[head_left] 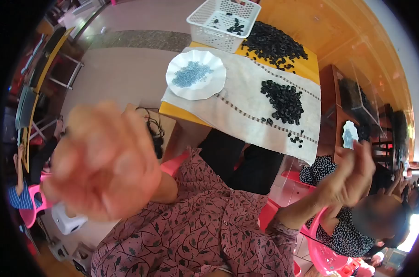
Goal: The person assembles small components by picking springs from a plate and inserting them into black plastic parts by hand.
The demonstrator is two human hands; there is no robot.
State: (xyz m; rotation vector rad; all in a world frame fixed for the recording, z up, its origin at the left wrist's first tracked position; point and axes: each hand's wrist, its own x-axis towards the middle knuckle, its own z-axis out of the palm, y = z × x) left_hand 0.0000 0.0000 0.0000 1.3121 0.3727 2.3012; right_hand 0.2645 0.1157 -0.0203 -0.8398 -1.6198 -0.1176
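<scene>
Close to the camera at left, my left hand (108,161) is raised and blurred, with its fingers curled in; anything inside is hidden. Out to the right, my right hand (352,177) is lifted beside the table, thumb and fingers drawn together. Whatever it may grip is too small to make out. Both hands are apart from the table. A white scalloped plate (217,83) with small blue-grey pieces (192,74) lies on a pale cloth (239,87). Small black ring-like parts (283,102) form a pile on the cloth's right side.
A white plastic basket (200,31) holding some black parts stands at the table's back edge. Beside it, a larger black heap (274,44) covers the yellow tabletop (311,64). At right, a person (343,233) sits on a pink chair (327,254); another plate (350,134) lies beyond.
</scene>
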